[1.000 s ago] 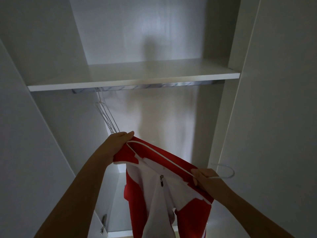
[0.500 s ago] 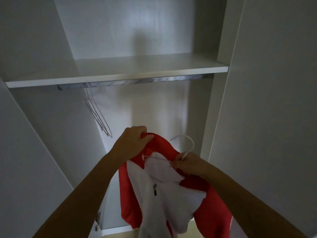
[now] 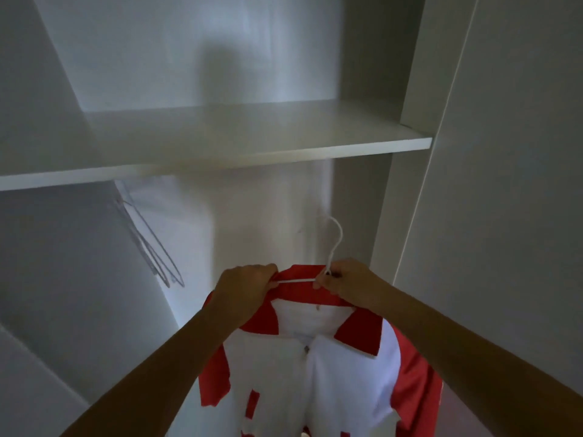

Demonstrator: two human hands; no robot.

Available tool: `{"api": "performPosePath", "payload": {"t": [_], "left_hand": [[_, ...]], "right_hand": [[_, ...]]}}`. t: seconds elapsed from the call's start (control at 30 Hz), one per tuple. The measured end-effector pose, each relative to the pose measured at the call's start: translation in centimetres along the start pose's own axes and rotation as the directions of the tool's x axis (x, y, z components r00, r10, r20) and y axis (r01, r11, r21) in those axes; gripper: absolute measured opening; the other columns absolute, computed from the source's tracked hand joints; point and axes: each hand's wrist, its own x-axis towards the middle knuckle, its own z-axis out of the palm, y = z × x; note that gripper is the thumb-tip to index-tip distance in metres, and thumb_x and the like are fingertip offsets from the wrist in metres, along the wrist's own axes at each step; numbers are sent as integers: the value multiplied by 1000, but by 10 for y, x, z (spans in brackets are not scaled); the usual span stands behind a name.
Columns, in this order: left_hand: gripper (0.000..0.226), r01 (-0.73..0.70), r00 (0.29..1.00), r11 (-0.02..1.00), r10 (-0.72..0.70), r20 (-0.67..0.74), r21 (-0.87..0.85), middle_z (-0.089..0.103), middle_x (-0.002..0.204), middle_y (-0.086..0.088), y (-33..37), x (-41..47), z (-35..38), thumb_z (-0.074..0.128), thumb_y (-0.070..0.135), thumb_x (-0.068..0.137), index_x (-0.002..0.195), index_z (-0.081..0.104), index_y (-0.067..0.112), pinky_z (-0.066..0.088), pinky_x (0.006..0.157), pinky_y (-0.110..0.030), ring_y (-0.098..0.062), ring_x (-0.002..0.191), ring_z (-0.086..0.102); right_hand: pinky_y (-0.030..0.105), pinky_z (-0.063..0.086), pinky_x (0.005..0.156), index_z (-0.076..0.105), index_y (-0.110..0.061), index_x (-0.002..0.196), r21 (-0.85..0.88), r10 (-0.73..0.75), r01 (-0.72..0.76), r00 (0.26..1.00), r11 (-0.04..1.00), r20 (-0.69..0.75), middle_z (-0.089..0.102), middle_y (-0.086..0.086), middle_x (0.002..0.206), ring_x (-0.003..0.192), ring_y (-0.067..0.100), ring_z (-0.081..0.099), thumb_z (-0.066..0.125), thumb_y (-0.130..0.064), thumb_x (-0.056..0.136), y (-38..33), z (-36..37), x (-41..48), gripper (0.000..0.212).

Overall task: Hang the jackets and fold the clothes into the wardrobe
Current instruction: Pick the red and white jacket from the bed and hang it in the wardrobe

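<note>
A red and white jacket [image 3: 312,367] with a zip hangs in front of me on a white hanger [image 3: 334,244], whose hook points up below the wardrobe shelf [image 3: 220,165]. My left hand [image 3: 244,288] grips the jacket's red collar and the hanger's left arm. My right hand [image 3: 347,280] pinches the hanger at the base of its hook, over the collar. The hanging rail is hidden behind the shelf's front edge.
Several bare wire hangers [image 3: 151,244] hang at the left under the shelf. A white wardrobe door [image 3: 504,184] stands open on the right and a side panel [image 3: 47,279] closes the left. The upper shelf compartment holds nothing.
The jacket now sits squarely on the hanger with its collar spread, and both hands have lifted it higher. The hanger's hook has turned upright. My view has tilted down, hiding the rail.
</note>
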Motion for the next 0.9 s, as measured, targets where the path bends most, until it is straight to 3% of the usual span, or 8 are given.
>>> {"api": "performPosePath", "payload": {"t": [0.13, 0.23, 0.37, 0.57, 0.73, 0.9], "left_hand": [[32, -130, 988, 989, 124, 89, 74, 67, 98, 5, -21, 50, 46, 31, 43, 101, 109, 54, 23, 33, 66, -21, -16, 88, 64], [28, -175, 983, 978, 167, 80, 112, 68, 99, 2, -48, 94, 71, 33, 39, 101, 110, 54, 21, 40, 69, -24, -18, 89, 65], [26, -190, 981, 965, 194, -4, 180, 68, 99, -1, -81, 148, 95, 36, 35, 100, 111, 54, 20, 40, 68, -26, -21, 88, 65], [26, -150, 975, 955, 186, -123, 256, 67, 96, -4, -113, 209, 103, 37, 34, 100, 111, 56, 20, 37, 66, -27, -23, 87, 65], [22, -65, 966, 956, 133, -223, 288, 65, 93, -10, -131, 257, 84, 43, 29, 99, 108, 59, 17, 32, 63, -27, -29, 85, 64], [20, -27, 973, 958, 90, -210, 284, 64, 95, -9, -135, 288, 82, 43, 23, 98, 107, 59, 17, 34, 64, -28, -28, 87, 63]], "right_hand": [[14, 40, 46, 68, -12, 74, 2, 120, -120, 992, 993, -50, 60, -7, 56, 42, 1, 49, 62, -22, 89, 26, -5, 55, 19], [15, 42, 50, 60, -21, 64, -49, 41, -46, 994, 998, -101, 57, -8, 57, 45, 1, 50, 54, -21, 94, 34, -6, 96, 31], [23, 44, 66, 56, -21, 65, -209, -110, 70, 977, 975, -183, 56, -9, 66, 60, 7, 54, 46, -23, 98, 38, -8, 152, 34], [27, 39, 71, 58, -20, 61, -295, -161, 78, 950, 952, -268, 54, -8, 66, 67, 12, 55, 48, -24, 96, 30, -30, 221, 37], [23, 38, 60, 56, -23, 55, -274, -170, 60, 902, 960, -398, 53, -7, 57, 53, 7, 48, 53, -30, 95, 10, -58, 276, 41], [21, 38, 54, 58, -23, 53, -221, -120, 20, 886, 975, -449, 53, -6, 53, 48, 8, 46, 55, -30, 95, 5, -72, 316, 43]]}}
